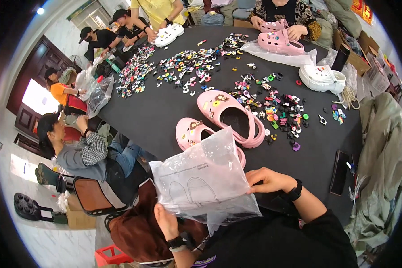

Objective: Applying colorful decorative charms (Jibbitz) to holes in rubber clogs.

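Observation:
A translucent plastic bag (pixel 201 176) with a printed outline of a pair of shoes is stretched between my hands, above the near edge of the black table (pixel 138 120). My left hand (pixel 166 222) pinches its lower left corner. At its right edge, the fingers of my right hand (pixel 270 179) are closed on the plastic. Just beyond the bag lie two pink clogs: one clog (pixel 214 105) shows nearly whole, with bear and yellow charms, while the nearer clog (pixel 187 134) is partly covered by the bag. Nothing can be made out inside the bag.
Loose shoe charms (pixel 281 111) lie in heaps beyond the clogs. A white clog (pixel 321 79) and a phone (pixel 339 172) are on the right. Across the table, a person's hand (pixel 297 32) is at pink clogs (pixel 279 42). Another person (pixel 85 152) sits at left.

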The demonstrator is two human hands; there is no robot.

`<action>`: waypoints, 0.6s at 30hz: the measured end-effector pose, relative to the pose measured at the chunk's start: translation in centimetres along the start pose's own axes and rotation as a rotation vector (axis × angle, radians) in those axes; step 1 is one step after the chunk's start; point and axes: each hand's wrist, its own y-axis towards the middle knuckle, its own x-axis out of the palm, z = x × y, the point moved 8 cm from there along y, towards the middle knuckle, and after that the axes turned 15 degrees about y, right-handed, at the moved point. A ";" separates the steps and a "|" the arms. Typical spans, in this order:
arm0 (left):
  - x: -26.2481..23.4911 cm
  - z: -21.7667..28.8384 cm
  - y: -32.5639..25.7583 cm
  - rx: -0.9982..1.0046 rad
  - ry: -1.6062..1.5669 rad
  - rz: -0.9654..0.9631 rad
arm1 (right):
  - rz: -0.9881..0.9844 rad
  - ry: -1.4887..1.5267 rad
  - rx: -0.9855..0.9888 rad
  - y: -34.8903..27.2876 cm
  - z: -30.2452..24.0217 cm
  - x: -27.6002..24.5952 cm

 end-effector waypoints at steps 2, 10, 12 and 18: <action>0.7 1.9 -0.8 -0.018 -0.085 0.017 | 0.024 0.071 -0.004 -0.4 -0.3 -0.3; 0.4 12.2 -5.3 0.340 0.258 -0.108 | 0.140 0.219 -0.126 -1.8 -6.3 -1.8; 2.5 15.2 -7.5 0.540 0.262 -0.253 | 0.280 -0.112 -0.233 -2.5 -9.8 -2.2; 10.8 17.3 -7.0 0.436 1.232 -0.513 | 0.484 -0.661 -0.513 -4.1 -15.0 0.0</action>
